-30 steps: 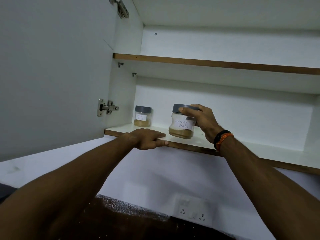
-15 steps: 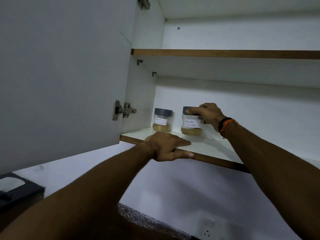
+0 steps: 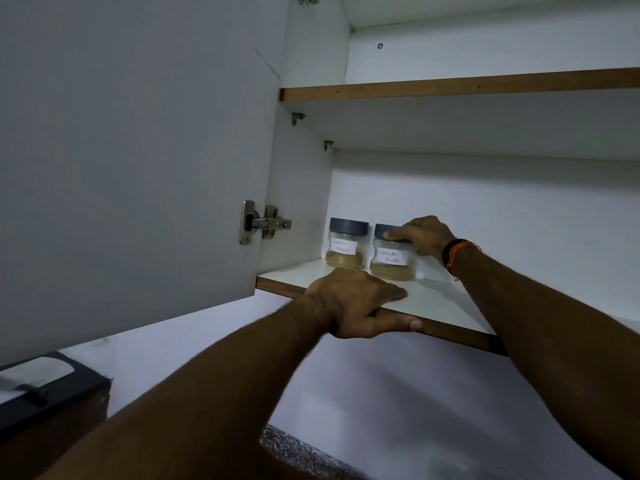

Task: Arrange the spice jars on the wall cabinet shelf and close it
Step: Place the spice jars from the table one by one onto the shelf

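Your lower shelf (image 3: pixel 440 303) runs across mid-frame, white with a brown front edge. Two grey-lidded jars stand on it, just beside each other: Garam Masala jar (image 3: pixel 345 244) left, Coriander Powder jar (image 3: pixel 392 257) right.

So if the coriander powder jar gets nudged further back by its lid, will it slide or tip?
The coriander powder jar looks squat and wide-based, so it probably slides rather than tips. Powder fills only its bottom part, so it is likely light and moves easily on the smooth white shelf. The right hand grips high, at the lid, so a hard shove could rock it.
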